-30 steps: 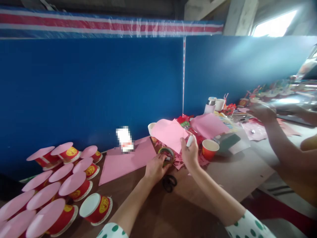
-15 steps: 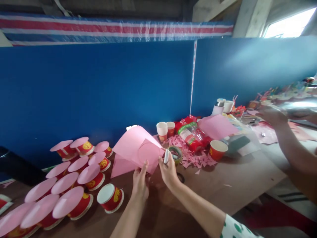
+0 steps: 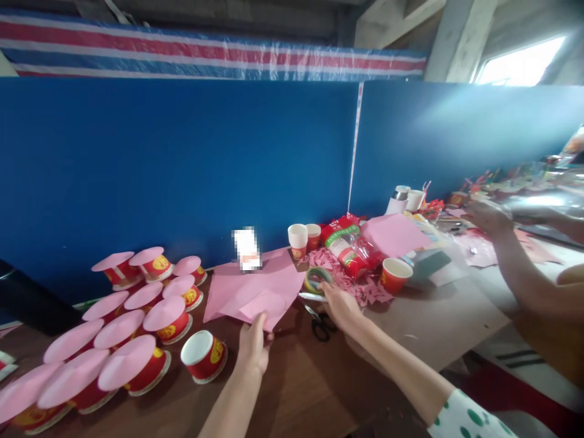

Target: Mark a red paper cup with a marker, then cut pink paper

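While my left hand (image 3: 256,347) pinches the near edge of a pink sheet (image 3: 269,307), thumb on top, to the left of the tape roll (image 3: 314,288), my right hand (image 3: 343,309) has its fingers at the roll's near right side. A white pen (image 3: 310,297) juts from those fingers, just in front of the roll; I cannot tell whether they grip it. The black scissors (image 3: 321,330) lie on the bench (image 3: 296,389), nearer me than the roll. Beneath my sheet and left of the roll is larger pink paper (image 3: 228,286), with a pixelated white object (image 3: 247,252) at its far edge. Pink scraps (image 3: 374,294) and a red packet (image 3: 344,243) sit right of the roll, an orange-red cup (image 3: 396,277) further right. Two paper cups (image 3: 298,240) stand behind it. Well to its left are red cups topped with pink discs (image 3: 137,362) and one undisced cup (image 3: 204,359). Far right of the roll, another person's forearm (image 3: 520,271) reaches over the bench.
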Action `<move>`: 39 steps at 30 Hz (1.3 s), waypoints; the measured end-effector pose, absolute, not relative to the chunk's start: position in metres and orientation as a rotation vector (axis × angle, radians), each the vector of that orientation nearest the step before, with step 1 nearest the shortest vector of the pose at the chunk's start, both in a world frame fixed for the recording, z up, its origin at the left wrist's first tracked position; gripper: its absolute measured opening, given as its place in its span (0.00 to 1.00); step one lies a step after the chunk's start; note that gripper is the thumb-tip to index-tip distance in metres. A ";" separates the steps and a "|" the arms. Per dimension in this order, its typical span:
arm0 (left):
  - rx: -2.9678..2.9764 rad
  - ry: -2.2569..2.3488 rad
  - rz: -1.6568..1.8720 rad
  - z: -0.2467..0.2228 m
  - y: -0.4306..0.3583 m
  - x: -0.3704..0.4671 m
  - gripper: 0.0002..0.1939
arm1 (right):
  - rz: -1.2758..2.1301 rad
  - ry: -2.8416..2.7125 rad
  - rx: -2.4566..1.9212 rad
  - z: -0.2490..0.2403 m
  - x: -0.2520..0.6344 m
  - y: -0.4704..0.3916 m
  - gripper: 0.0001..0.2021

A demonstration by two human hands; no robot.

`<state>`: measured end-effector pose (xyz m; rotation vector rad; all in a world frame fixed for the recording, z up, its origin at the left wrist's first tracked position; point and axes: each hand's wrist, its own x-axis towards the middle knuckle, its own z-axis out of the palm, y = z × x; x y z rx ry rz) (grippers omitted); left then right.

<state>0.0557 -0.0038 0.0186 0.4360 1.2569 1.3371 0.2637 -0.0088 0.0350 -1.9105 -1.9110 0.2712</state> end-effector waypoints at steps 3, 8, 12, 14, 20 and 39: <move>0.457 1.246 1.325 0.017 -0.007 0.052 0.12 | 0.221 -1.986 -1.983 0.034 0.266 -0.009 0.12; 0.470 1.276 1.329 0.018 -0.012 0.050 0.12 | 0.062 -1.909 -2.015 0.040 0.278 -0.005 0.11; 0.492 1.288 1.331 0.016 -0.015 0.048 0.11 | -0.008 -1.838 -2.070 0.048 0.302 -0.006 0.15; 0.488 1.295 1.343 0.016 -0.015 0.047 0.11 | -0.013 -1.864 -2.120 0.048 0.314 -0.008 0.14; 0.498 1.286 1.381 0.017 -0.016 0.047 0.13 | 0.115 -1.907 -2.103 0.039 0.319 -0.010 0.15; 0.394 1.275 1.252 0.016 -0.013 0.066 0.10 | 0.201 -1.893 -2.135 0.011 0.253 0.028 0.14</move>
